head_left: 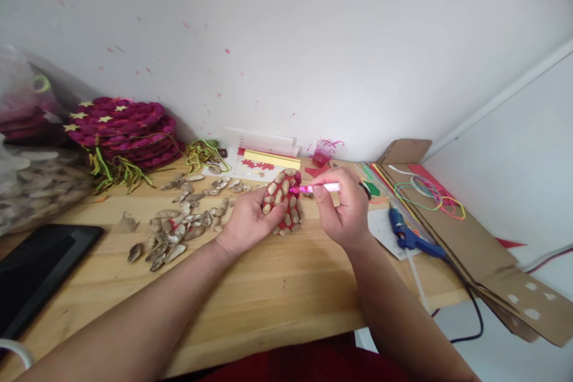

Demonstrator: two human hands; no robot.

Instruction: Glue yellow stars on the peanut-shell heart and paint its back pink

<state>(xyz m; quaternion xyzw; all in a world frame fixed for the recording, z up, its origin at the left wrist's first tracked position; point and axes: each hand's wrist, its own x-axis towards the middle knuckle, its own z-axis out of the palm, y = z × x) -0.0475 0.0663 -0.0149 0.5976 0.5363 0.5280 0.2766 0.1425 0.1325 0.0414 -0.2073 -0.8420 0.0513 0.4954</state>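
My left hand (250,218) grips the edge of a red piece covered with peanut shells (280,194), tilted up above the table, thumb on its front. My right hand (344,206) is closed around the white handle of a paintbrush (329,187), whose pink-smeared end meets the piece's upper right part. Some shells there are magenta; the others are bare tan. Loose peanut shell halves (174,233) lie on the table left of my left hand. Behind my hands, a clear cup of magenta paint (321,154) stands against the wall.
Magenta shell-covered pieces (129,125) with yellow stars are stacked at back left, beside a plastic bag of shells (40,185). A black tablet (49,274) lies front left. On the right are a blue glue gun (412,239), colored cords (425,191) and cardboard (483,250).
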